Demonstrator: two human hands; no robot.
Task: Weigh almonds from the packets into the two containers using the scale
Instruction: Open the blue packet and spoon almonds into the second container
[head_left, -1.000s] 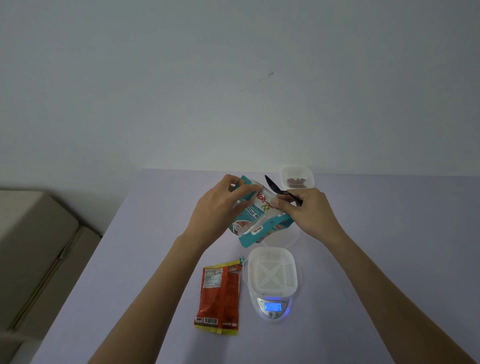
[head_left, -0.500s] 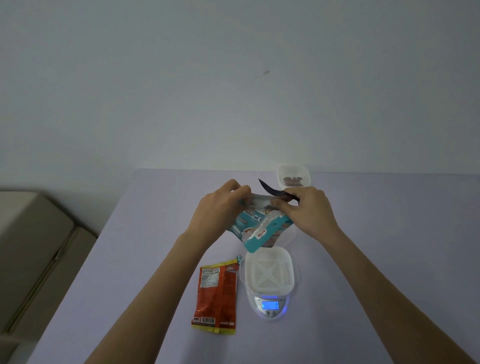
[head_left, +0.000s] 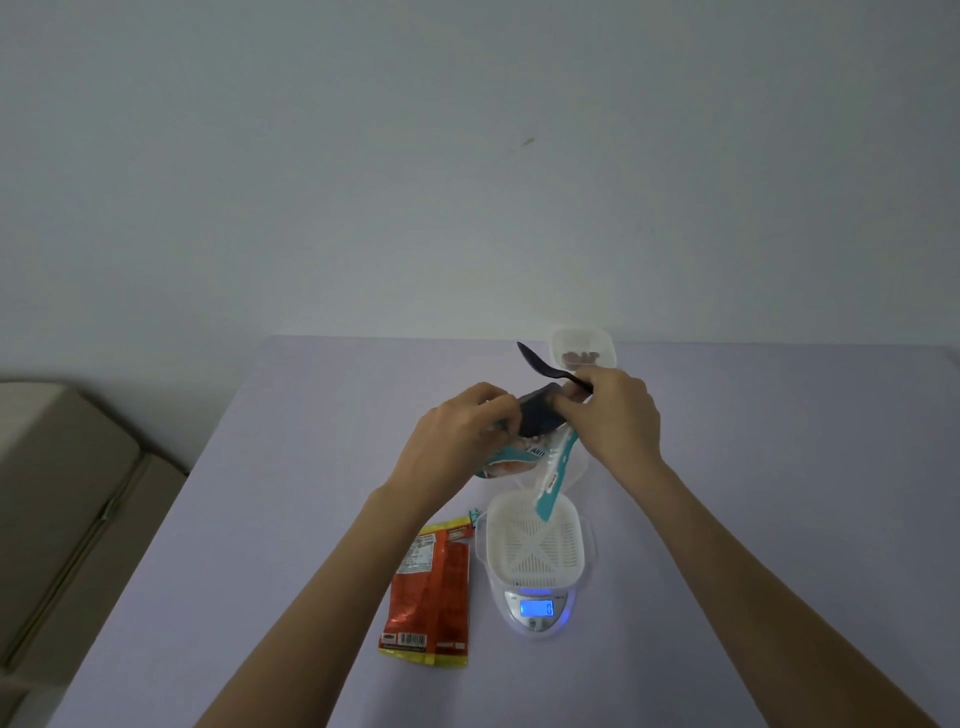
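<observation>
Left hand (head_left: 462, 434) and right hand (head_left: 623, 415) hold the teal and white almond packet (head_left: 511, 460) in the air above the lavender worktop (head_left: 311, 467), beyond the scale. Each grip pinches one lip of the packet mouth, which gapes dark between them. The right hand also holds a black plastic spoon (head_left: 540, 361), which projects up and left. A torn teal strip (head_left: 551, 486) hangs from the packet over the white perforated basket (head_left: 535, 545), seated on the white digital scale (head_left: 536, 610), display lit blue. A red and yellow packet (head_left: 431, 582) lies flat just left of the scale. A clear square container (head_left: 582, 343) holding brown almonds stands beyond the hands.
</observation>
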